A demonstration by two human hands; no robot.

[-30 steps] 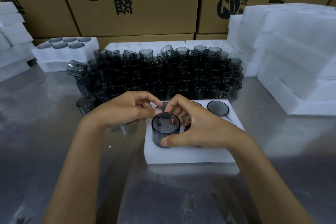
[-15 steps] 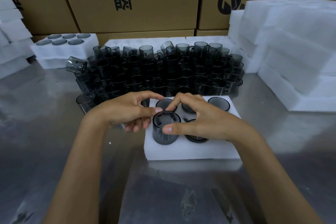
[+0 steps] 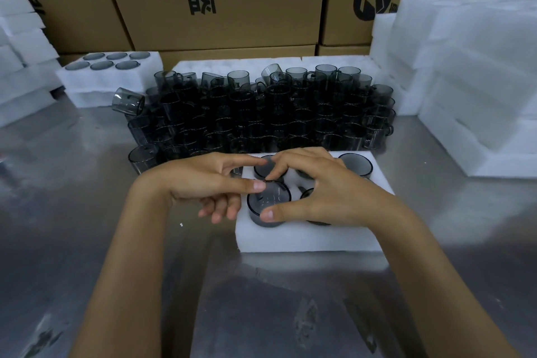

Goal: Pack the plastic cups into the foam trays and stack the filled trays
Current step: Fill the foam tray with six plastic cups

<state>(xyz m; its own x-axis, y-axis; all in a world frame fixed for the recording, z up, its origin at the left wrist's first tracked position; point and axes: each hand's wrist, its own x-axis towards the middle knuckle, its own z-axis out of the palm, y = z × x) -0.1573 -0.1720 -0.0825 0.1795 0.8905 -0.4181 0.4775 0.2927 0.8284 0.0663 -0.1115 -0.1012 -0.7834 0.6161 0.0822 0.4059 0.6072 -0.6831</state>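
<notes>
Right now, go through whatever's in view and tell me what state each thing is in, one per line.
Front foam tray: partly filled, on the metal table.
Cup in hand: upright, partly sunk into the tray's near-left hole.
Right hand: pinching that cup's rim.
Left hand: thumb on the rim, fingers loose.
Loose cups: mostly upright, crowded behind the tray.
Left-edge cup: tipped over.
Far-left tray: six cups seated.

Head-worn camera looks forward and down, close over the table (image 3: 87,212).

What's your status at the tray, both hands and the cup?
Right hand pinches cup, part seated in foam tray front-left pocket. Left hand thumb on cup rim. Loose cups crowd behind, not blocking.
</notes>
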